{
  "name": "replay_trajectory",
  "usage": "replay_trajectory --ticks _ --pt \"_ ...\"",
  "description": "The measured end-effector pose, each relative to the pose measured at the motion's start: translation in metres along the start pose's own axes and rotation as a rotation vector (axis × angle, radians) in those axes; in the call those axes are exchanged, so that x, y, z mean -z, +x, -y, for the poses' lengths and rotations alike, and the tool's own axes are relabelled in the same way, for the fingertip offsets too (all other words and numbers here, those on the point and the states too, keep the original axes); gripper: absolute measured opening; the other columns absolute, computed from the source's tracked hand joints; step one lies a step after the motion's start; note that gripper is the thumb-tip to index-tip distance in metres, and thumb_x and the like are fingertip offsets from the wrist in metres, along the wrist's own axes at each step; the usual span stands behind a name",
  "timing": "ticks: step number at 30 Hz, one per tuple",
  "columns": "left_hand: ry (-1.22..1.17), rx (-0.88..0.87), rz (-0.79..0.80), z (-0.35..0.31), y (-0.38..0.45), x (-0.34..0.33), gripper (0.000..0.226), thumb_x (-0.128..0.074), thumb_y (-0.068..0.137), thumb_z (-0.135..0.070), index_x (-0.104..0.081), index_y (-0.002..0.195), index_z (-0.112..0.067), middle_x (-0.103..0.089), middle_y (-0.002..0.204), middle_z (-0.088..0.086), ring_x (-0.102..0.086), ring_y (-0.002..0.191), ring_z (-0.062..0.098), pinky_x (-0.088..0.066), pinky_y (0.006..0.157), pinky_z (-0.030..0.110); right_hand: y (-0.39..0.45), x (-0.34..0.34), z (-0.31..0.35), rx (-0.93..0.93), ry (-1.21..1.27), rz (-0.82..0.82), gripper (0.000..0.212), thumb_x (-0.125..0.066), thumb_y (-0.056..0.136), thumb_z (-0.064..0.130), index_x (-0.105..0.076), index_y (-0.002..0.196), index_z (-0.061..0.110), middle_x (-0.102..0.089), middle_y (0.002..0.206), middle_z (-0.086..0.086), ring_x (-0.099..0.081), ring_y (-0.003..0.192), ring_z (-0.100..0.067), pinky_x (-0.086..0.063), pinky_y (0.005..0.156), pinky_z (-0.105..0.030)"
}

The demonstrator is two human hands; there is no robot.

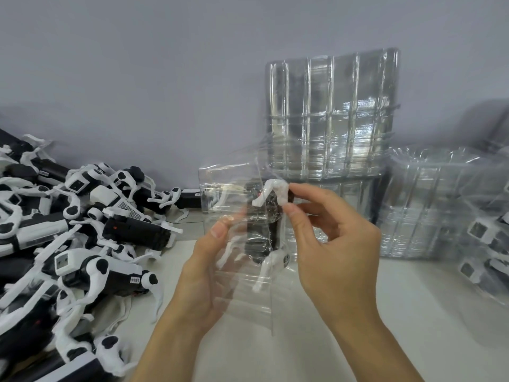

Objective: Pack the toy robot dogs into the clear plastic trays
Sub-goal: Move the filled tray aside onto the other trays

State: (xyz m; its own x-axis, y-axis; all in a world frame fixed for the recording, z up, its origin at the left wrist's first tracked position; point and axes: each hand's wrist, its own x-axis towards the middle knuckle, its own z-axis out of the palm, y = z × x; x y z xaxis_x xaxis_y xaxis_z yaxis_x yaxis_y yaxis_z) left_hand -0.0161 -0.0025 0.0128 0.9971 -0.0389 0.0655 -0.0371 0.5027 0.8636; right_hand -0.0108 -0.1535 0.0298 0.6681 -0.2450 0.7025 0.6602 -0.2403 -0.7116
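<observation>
The left hand [205, 260] cradles a clear tray [242, 271] while the right hand [327, 235] pinches the toy dog [261, 230]. That fingertip grip is light; a thin white leg could snag the tray's edge and bend.

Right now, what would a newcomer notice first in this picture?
Both hands at the centre hold a clear tray with one toy dog inside; the left hand supports it and the right hand pinches its top. A big dog pile fills the left, and a tray stack leans on the wall behind.

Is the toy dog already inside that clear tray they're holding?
In: the toy dog shows through the clear tray folded around it.
</observation>
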Motion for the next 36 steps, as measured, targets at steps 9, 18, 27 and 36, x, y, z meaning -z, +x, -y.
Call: replay_trajectory --ticks 9,18,27,36 --pt "0.078 -0.025 0.013 -0.001 0.001 0.0 0.077 -0.088 0.031 -0.073 -0.081 0.094 -0.029 -0.076 0.104 -0.003 -0.069 0.1 0.028 -0.042 0.103 0.061 0.0 0.0 0.0 -0.01 0.018 -0.004 0.022 -0.074 0.09 0.01 -0.074 0.108 0.022 -0.074 0.096 0.014 -0.071 0.092 -0.012 -0.056 0.079 -0.021" --pt "-0.139 -0.073 -0.149 -0.008 -0.001 -0.004 0.06 -0.07 0.067 -0.061 -0.077 0.113 -0.023 -0.076 0.103 0.015 -0.075 0.085 0.03 -0.06 0.062 0.037 -0.004 0.002 -0.01 -0.125 -0.089 0.331 0.019 -0.073 0.089 0.012 -0.077 0.098 0.028 -0.072 0.089 0.019 -0.068 0.085 -0.003 -0.052 0.071 -0.013" --pt "0.001 -0.102 -0.143 -0.008 0.002 0.001 0.07 -0.083 0.062 -0.059 -0.073 0.119 -0.02 -0.071 0.121 0.018 -0.07 0.108 0.038 -0.056 0.09 0.057 -0.003 0.006 -0.014 -0.174 -0.125 0.401 0.027 -0.071 0.091 0.012 -0.076 0.094 0.038 -0.072 0.09 0.024 -0.068 0.083 -0.002 -0.052 0.069 -0.013" --pt "0.741 -0.234 0.214 -0.02 0.005 0.007 0.046 -0.072 0.065 -0.053 -0.073 0.108 -0.035 -0.072 0.115 -0.002 -0.064 0.115 0.017 -0.048 0.1 0.037 0.032 0.051 -0.011 -0.563 -0.011 0.188 0.028 -0.052 0.103 0.028 -0.078 0.092 0.03 -0.076 0.084 0.008 -0.073 0.066 -0.014 -0.058 0.066 -0.029"
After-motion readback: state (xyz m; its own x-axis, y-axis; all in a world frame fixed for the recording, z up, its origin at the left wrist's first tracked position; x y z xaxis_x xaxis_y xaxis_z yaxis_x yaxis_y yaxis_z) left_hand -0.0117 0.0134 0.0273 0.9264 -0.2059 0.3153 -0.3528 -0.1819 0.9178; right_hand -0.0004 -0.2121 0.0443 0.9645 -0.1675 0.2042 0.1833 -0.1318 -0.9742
